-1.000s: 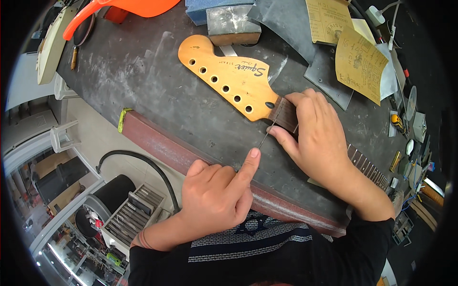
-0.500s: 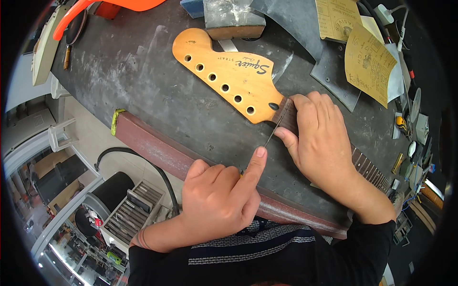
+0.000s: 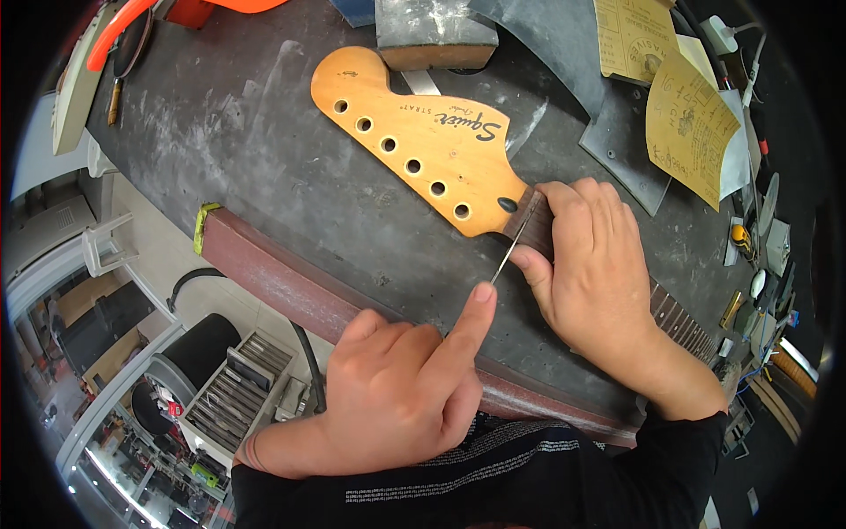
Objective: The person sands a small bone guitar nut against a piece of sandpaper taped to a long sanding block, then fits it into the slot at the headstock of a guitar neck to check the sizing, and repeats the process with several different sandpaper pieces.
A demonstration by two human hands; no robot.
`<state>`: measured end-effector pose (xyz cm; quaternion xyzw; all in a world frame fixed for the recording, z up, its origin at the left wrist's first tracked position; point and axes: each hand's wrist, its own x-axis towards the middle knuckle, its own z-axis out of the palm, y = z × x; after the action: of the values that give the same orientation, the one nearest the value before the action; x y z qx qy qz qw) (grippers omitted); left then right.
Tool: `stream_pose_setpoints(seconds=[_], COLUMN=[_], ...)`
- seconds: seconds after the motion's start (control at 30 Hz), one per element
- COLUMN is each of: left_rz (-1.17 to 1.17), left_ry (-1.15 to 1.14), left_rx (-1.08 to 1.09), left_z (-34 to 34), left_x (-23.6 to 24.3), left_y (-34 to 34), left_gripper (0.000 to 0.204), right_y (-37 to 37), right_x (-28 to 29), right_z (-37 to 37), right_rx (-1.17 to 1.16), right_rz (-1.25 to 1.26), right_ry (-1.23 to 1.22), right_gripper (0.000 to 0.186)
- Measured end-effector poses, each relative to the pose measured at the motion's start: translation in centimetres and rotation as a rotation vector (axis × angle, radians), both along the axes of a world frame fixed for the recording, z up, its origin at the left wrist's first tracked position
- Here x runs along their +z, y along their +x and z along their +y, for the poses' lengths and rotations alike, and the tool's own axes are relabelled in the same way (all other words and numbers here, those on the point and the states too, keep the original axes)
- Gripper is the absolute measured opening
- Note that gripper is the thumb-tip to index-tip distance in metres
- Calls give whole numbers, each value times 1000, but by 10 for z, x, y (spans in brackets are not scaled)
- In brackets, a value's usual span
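A guitar neck [image 3: 679, 322] with a dark fretted fingerboard lies across the dark bench, its amber headstock [image 3: 407, 132] pointing to the upper left. The headstock has a row of several empty tuner holes. My left hand [image 3: 397, 388] grips a thin metal needle file [image 3: 506, 258], index finger stretched along it, the handle hidden in my palm. The file's far part lies across the fingerboard's end beside the headstock. My right hand [image 3: 595, 256] is wrapped over the neck just past that spot, thumb on the near side close to the file.
A reddish-brown padded strip [image 3: 282, 278] runs along the bench's near edge. Behind the headstock stands a grey block [image 3: 434, 44]. Yellowish sandpaper sheets [image 3: 692, 132] lie at the upper right, with small tools along the right side. An orange curved object [image 3: 123, 35] sits at the upper left.
My left hand and the file have shifted slightly toward me, and the file catches more light. My right hand keeps its hold on the neck. The whole view has shifted a little.
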<state>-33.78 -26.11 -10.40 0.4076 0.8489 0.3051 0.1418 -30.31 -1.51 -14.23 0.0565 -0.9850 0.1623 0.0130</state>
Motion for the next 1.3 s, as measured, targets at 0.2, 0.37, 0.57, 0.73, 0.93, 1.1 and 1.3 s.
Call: stream_pose_setpoints(seconds=[0.2,0.37,0.57,0.73,0.93,1.1,1.3], left_rz=[-23,-24,-55,-61,-90,-28,40], left_ry=[-2,-4,25,9,62,48,70], left_rx=[15,11,11,12,25,24,24], left_z=[0,1,-2,2,2,7,8], left_x=[2,1,-1,3,0,-4,-14], left_y=[1,-2,-5,-9,-10,-8,-8], left_gripper=[65,65,66,66,66,66,63], right_y=[0,-1,-1,0,0,-1,-1], right_x=[1,1,-1,-2,-2,-1,-2], right_z=[0,0,-1,0,-1,-2,-1], right_rx=[6,3,-2,-2,2,0,3], right_rz=[-1,-3,-3,2,17,1,10], right_ry=[6,2,-5,-16,2,13,10], right_gripper=[61,59,59,59,58,58,57])
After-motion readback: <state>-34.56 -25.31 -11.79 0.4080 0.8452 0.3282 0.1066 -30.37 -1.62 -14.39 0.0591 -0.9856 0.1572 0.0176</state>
